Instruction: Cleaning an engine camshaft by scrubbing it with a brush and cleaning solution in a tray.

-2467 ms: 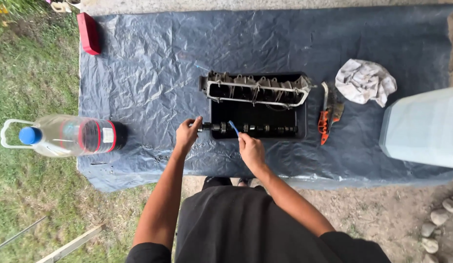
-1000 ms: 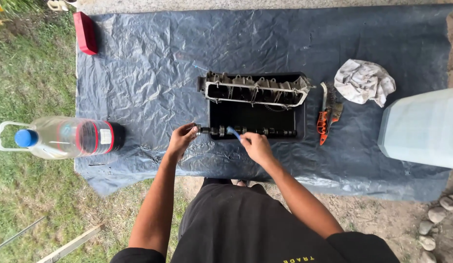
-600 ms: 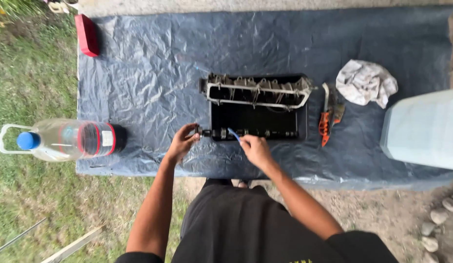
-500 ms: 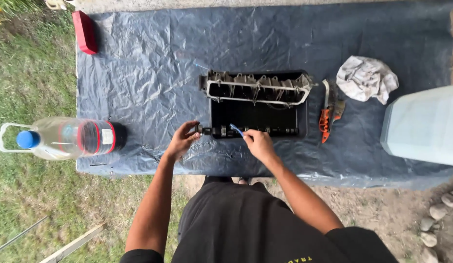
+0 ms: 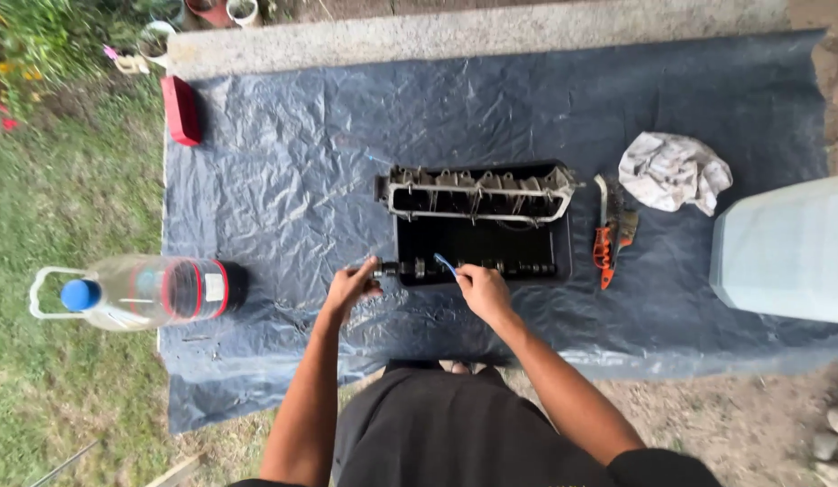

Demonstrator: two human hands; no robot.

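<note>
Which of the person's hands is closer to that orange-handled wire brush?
The right. The right hand is at the black tray's front edge, holding a small blue brush. The orange-handled wire brush lies just past the tray's right side. The left hand grips the shaft's far left end.

The jug [image 5: 787, 252] is cut off by the right edge. The brush [image 5: 444, 264] tip is too small to make out, its handle hidden in the right hand [image 5: 482, 290].

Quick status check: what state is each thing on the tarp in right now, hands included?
Left hand: gripping the end of the shaft.
Right hand: holding a blue brush against the shaft.
Shaft: lying flat in the black tray.
Metal housing: lying across the tray's far edge.
Bottle: capped, on its side.
Rag: crumpled.
Wire brush: lying unused.
</note>
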